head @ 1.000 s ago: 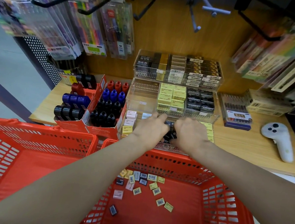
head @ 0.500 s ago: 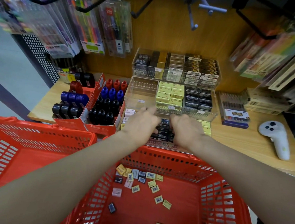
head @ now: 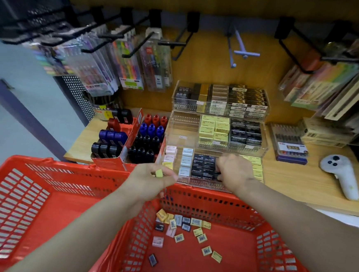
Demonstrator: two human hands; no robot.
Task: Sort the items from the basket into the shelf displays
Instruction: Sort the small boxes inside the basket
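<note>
Left hand (head: 149,179) is pinching a small yellow eraser (head: 159,173) just near of the clear display tray (head: 200,181). Right hand (head: 232,172) is curling its fingers down on the black erasers (head: 204,165) in that tray. Loose erasers (head: 188,229) are lying in the red basket (head: 273,246), near side.

Two red baskets are sitting side by side, the left basket (head: 29,205) and the right basket (head: 229,257), and two hands are working above them, the left hand (head: 149,181) and the right hand (head: 232,172). The left hand is pinching one yellow eraser (head: 159,173), while roughly nineteen small packets (head: 188,233) are lying on the right basket's floor. On the shelf, three clear tiers (head: 217,136) are rising in steps, two red marker boxes (head: 131,140) are standing to their left, and one white controller (head: 343,176) is lying at the right.
</note>
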